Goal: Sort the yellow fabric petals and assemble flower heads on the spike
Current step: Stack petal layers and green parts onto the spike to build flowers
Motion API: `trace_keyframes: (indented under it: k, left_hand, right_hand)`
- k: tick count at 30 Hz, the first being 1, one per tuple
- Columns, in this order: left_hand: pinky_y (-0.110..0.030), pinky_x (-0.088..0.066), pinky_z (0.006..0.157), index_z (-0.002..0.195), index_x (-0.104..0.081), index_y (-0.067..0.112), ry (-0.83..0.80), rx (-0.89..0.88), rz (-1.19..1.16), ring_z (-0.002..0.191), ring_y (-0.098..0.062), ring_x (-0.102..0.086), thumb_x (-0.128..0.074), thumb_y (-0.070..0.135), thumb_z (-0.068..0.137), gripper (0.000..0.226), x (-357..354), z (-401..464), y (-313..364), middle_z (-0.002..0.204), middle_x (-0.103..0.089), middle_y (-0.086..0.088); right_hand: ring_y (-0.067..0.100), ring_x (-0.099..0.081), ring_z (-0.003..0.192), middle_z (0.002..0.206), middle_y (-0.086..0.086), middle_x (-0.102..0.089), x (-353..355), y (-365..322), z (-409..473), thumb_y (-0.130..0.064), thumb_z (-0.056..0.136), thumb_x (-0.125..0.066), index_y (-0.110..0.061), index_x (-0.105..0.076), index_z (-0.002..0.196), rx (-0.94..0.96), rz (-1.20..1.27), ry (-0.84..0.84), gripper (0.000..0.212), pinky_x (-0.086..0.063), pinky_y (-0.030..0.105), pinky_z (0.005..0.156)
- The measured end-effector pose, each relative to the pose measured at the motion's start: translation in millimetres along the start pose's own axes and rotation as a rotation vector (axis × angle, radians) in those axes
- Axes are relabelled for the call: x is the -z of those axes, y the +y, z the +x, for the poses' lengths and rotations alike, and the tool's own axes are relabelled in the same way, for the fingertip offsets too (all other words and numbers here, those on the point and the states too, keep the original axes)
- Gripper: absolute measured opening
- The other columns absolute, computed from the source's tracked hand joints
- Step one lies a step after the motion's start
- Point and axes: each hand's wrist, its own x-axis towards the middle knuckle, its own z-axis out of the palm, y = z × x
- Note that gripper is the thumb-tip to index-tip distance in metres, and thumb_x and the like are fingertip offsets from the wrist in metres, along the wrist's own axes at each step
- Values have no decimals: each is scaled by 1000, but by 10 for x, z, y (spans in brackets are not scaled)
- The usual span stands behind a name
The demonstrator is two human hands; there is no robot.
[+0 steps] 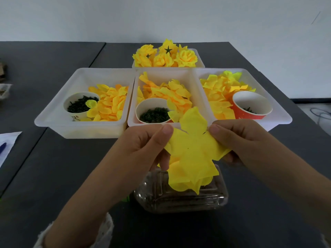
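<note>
The left hand (pixel 143 147) and the right hand (pixel 238 140) are pinching opposite edges of a large yellow fabric petal layer (pixel 193 151), thumbs lying on top and fingers curling underneath, so both hands are clamping the same piece and holding it spread between them above the dark surface (pixel 53 176). More yellow petal pieces are hanging bunched beneath that layer, just below the hands. Directly under the hands, nearer the person, a clear plastic container (pixel 180 196) is lying on the surface; whether a spike is standing there cannot be told, since the petals are covering that spot. Just beyond the hands, three white trays are sitting side by side: the left tray (pixel 53 120), past the left hand, is holding small yellow petals and a white paper cup (pixel 81 106) of dark green pieces; the middle tray (pixel 132 120), straight ahead of both thumbs, is holding larger petals and another white cup (pixel 152 111) of green pieces; the right tray (pixel 283 115), past the right hand, is holding pale yellow petals and a red paper cup (pixel 250 106). Farther beyond the middle tray, a fourth tray is carrying finished yellow flower heads (pixel 164 56).
</note>
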Motion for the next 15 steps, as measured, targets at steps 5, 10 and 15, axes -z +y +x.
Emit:
trace_keyframes:
  k: [5, 10, 15]
  left_hand:
    - [-6, -33, 46, 55, -54, 20, 74, 2, 127, 40, 0, -44, -40, 50, 86, 45, -28, 4, -113, 47, -52, 7]
    - [-6, -35, 46, 56, -57, 30, 131, -12, 162, 40, 0, -45, -44, 47, 87, 37, -71, 22, -193, 47, -53, 8]
    - [-7, -36, 47, 55, -60, 36, 175, -25, 171, 42, -2, -47, -45, 45, 89, 38, -91, 47, -232, 47, -52, 8]
  right_hand:
    - [6, -35, 42, 48, -2, -43, -36, 61, -37, -54, 82, -43, -29, -60, 52, -38, -30, 3, 42, -35, 13, 44]
    - [6, -35, 43, 48, -3, -45, -28, 141, -75, -49, 84, -45, -25, -54, 53, -40, -68, -34, 40, -34, 11, 46]
    - [-1, -39, 38, 42, -9, -46, -54, 148, -31, -40, 82, -52, -18, -62, 54, -48, -44, 71, 37, -33, 7, 45]
